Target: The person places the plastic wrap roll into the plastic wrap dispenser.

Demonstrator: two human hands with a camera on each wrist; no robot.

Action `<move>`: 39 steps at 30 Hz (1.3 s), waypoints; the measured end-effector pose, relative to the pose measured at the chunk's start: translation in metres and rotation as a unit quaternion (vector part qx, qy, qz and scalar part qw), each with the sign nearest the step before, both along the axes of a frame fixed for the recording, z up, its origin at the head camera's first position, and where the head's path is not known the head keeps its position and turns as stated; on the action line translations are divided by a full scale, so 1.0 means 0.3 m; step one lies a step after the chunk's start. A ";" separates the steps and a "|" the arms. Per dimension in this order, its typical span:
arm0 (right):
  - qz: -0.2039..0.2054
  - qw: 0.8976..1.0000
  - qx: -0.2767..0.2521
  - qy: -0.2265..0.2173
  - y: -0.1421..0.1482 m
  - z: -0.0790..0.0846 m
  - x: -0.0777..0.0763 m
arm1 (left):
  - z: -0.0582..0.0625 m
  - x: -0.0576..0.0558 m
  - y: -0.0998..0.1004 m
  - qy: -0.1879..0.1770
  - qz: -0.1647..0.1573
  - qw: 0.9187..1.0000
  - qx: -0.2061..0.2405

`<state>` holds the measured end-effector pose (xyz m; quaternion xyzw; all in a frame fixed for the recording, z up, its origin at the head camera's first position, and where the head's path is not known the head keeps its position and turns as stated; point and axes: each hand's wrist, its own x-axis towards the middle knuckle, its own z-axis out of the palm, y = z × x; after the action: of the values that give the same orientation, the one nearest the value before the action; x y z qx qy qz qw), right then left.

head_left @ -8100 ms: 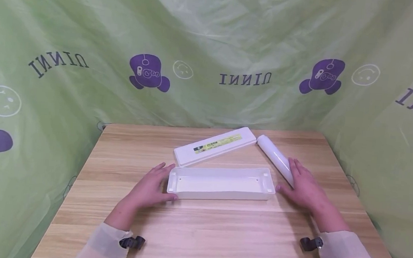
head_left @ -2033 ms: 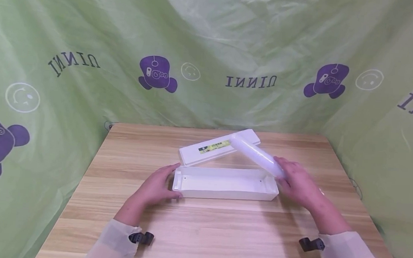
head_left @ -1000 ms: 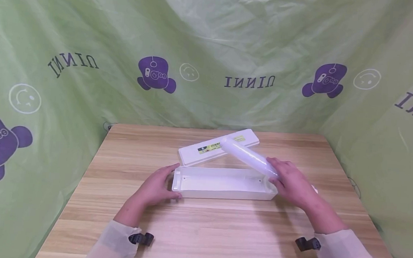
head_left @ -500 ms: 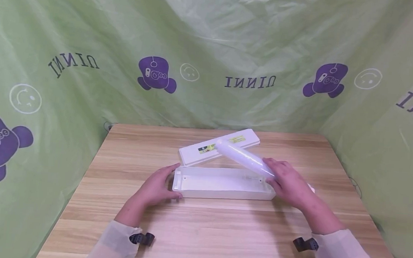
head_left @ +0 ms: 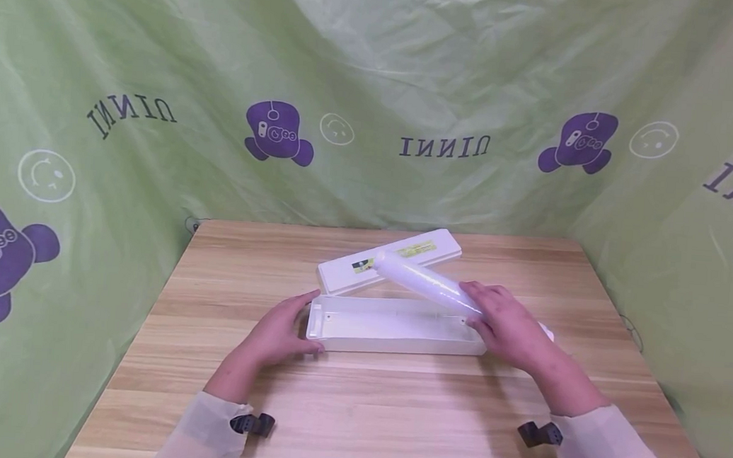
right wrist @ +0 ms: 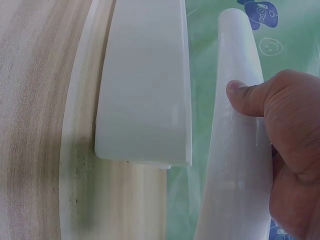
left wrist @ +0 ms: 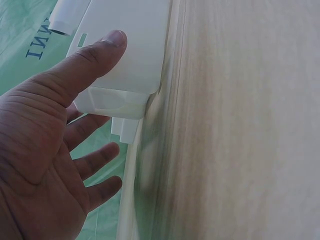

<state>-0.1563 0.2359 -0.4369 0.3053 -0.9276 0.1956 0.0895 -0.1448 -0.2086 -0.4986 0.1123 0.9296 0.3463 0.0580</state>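
My right hand (head_left: pixel 511 331) grips a roll of cling film (head_left: pixel 426 283), thumb on one side and fingers round the other. The roll tilts over the right part of a long white open-topped box (head_left: pixel 396 347), its far end raised toward the back left. In the right wrist view the roll (right wrist: pixel 237 145) stands apart from the box's outer wall (right wrist: pixel 142 90). My left hand (head_left: pixel 275 330) holds the box's left end between thumb and index finger. In the left wrist view the thumb lies against the box's side (left wrist: pixel 132 60), and the other fingers spread free.
Behind the box a long white lid (head_left: pixel 337 277) with a green and black label lies at an angle on the wooden table (head_left: pixel 353 412). The roll overlaps it in the head view. A green patterned curtain (head_left: pixel 357 186) hangs along the table's back and sides.
Earlier the roll lay on the table at the right, under my right hand. It has since been lifted and moved left over the box, still inching left. My left hand stays at the box's end.
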 end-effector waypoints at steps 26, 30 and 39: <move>0.039 0.999 0.005 0.002 -0.052 -0.002 -0.006 | -0.006 -0.008 -0.001 0.006 -0.002 1.000 -0.012; 0.039 0.999 0.011 -0.009 -0.059 -0.006 -0.004 | -0.003 -0.006 0.002 0.004 0.001 1.000 -0.008; 0.053 0.998 0.014 -0.004 -0.073 -0.015 -0.003 | -0.003 -0.004 0.004 0.002 0.004 1.000 -0.001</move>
<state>-0.1573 0.2140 -0.4415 0.3545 -0.9132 0.1881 0.0706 -0.1462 -0.2075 -0.4995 0.1092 0.9305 0.3452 0.0550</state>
